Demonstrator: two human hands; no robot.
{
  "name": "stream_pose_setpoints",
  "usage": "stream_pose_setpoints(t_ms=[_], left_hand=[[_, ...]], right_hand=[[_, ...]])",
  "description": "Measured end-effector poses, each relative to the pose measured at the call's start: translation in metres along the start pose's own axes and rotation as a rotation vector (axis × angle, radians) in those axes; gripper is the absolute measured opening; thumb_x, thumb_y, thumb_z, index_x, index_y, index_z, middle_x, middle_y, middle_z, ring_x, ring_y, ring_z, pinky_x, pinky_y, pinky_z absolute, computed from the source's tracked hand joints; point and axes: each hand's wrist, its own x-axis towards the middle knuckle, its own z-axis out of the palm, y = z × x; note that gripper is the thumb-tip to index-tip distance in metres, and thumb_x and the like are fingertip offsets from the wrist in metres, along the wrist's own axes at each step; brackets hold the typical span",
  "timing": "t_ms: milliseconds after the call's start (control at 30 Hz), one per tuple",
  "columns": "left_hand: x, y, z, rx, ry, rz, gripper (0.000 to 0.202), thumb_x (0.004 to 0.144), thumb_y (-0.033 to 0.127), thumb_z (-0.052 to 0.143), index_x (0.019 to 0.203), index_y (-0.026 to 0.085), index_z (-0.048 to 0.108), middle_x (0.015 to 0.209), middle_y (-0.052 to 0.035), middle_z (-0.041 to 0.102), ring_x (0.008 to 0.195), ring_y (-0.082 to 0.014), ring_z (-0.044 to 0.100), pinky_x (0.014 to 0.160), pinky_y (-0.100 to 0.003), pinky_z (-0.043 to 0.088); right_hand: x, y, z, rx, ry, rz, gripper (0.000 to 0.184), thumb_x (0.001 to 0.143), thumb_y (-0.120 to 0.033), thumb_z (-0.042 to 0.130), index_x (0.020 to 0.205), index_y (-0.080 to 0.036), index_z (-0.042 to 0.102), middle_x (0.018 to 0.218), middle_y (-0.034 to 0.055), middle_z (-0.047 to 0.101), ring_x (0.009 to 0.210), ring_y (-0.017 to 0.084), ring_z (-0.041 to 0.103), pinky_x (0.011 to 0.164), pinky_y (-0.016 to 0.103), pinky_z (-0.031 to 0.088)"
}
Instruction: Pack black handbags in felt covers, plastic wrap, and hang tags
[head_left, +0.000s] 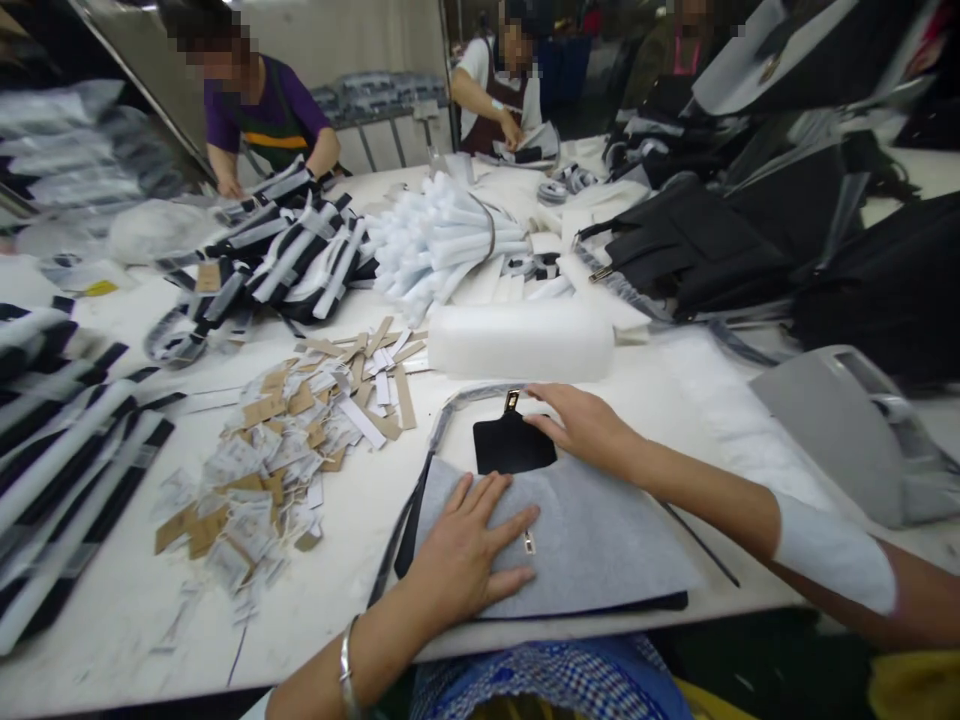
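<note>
My left hand [469,545] lies flat with fingers spread on a grey felt sheet [592,540] at the table's near edge. My right hand [589,425] rests on the sheet's far edge, fingers stretched flat over a black leather flap [510,445] with a small brass clasp [512,401]. A dark strap [420,480] curves around the left side of the sheet. Neither hand holds anything.
A heap of brown and white paper tags [300,440] lies to the left. A white foam block [521,340] sits beyond the flap. Black-and-white wrapped straps [67,460], white paper rolls [442,240] and black bags [697,250] crowd the table. Other people work at the far side.
</note>
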Motion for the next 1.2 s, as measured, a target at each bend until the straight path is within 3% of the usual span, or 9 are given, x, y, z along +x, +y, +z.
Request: stream_pose_setpoints(t_ms=[67,200,367,500,700,867,1067,1133,1200], left_hand=[[0.0,0.0,0.001,-0.01,0.026,-0.001,0.063,0.091,0.063,0.051,0.147,0.038,0.038,0.155,-0.0145,0.034,0.143,-0.035,0.034,0.114,-0.061,0.026],[-0.001,0.001,0.001,-0.02,0.068,0.006,0.063,0.09,0.064,0.051,0.146,0.036,0.042,0.153,-0.0145,0.036,0.141,-0.0345,0.035,0.115,-0.06,0.025],[-0.001,0.001,0.0,-0.019,0.134,0.04,0.06,0.089,0.061,0.054,0.142,0.034,0.049,0.147,-0.0138,0.043,0.137,-0.0335,0.04,0.114,-0.059,0.026],[-0.002,0.0,-0.001,-0.033,0.189,0.099,0.059,0.089,0.057,0.057,0.141,0.028,0.051,0.143,-0.0131,0.049,0.134,-0.0319,0.041,0.116,-0.055,0.024],[-0.005,0.0,0.0,-0.077,0.227,0.118,0.046,0.088,0.054,0.06,0.117,0.019,0.064,0.115,-0.0098,0.067,0.121,-0.0277,0.053,0.117,-0.052,0.023],[-0.008,0.004,0.002,-0.015,0.263,0.108,0.039,0.089,0.054,0.058,0.104,0.018,0.066,0.098,-0.008,0.07,0.107,-0.0259,0.061,0.117,-0.054,0.022],[-0.017,0.007,0.005,0.064,0.397,0.105,0.044,0.089,0.055,0.06,0.11,0.018,0.067,0.098,-0.0085,0.073,0.1,-0.0257,0.066,0.115,-0.057,0.029],[-0.023,0.006,0.007,0.074,0.476,0.155,0.041,0.091,0.046,0.06,0.117,0.014,0.063,0.105,-0.011,0.073,0.1,-0.0255,0.068,0.112,-0.055,0.037],[-0.029,0.005,0.009,0.066,0.494,0.271,0.033,0.096,0.031,0.057,0.125,0.015,0.059,0.115,-0.0107,0.071,0.105,-0.0224,0.067,0.107,-0.046,0.046]], right_hand=[[0.02,-0.001,0.004,0.1,0.015,0.045,0.039,0.089,-0.022,0.065,0.127,-0.017,0.06,0.117,0.0096,0.072,0.107,0.025,0.068,0.095,0.039,0.052],[0.026,-0.018,-0.001,0.164,0.007,0.026,0.013,0.088,-0.019,0.065,0.096,-0.021,0.075,0.092,0.0004,0.078,0.085,0.019,0.073,0.081,0.028,0.056],[-0.04,-0.057,-0.017,0.09,0.14,-0.215,0.017,0.091,-0.02,0.063,0.102,-0.023,0.074,0.101,0.001,0.077,0.092,0.019,0.074,0.086,0.028,0.057],[-0.094,-0.074,-0.007,0.031,0.147,-0.359,0.022,0.098,-0.019,0.052,0.112,-0.021,0.07,0.109,0.0048,0.075,0.098,0.017,0.072,0.089,0.029,0.059],[-0.12,-0.072,0.018,-0.034,0.158,-0.46,0.025,0.099,-0.017,0.049,0.115,-0.018,0.068,0.114,0.0094,0.073,0.107,0.018,0.069,0.095,0.034,0.058],[-0.129,-0.065,0.027,-0.023,0.111,-0.528,0.029,0.098,-0.013,0.049,0.123,-0.014,0.065,0.122,0.0119,0.069,0.117,0.019,0.064,0.103,0.035,0.054],[-0.135,-0.059,0.033,0.013,0.075,-0.489,0.03,0.097,-0.013,0.05,0.124,-0.013,0.065,0.125,0.0131,0.068,0.119,0.018,0.062,0.105,0.034,0.052],[-0.134,-0.058,0.036,0.02,0.071,-0.471,0.03,0.096,-0.012,0.051,0.123,-0.014,0.065,0.125,0.013,0.068,0.118,0.018,0.063,0.105,0.034,0.051],[-0.133,-0.056,0.039,0.025,0.059,-0.451,0.031,0.096,-0.01,0.051,0.123,-0.015,0.065,0.125,0.0121,0.068,0.117,0.018,0.064,0.104,0.034,0.051]])
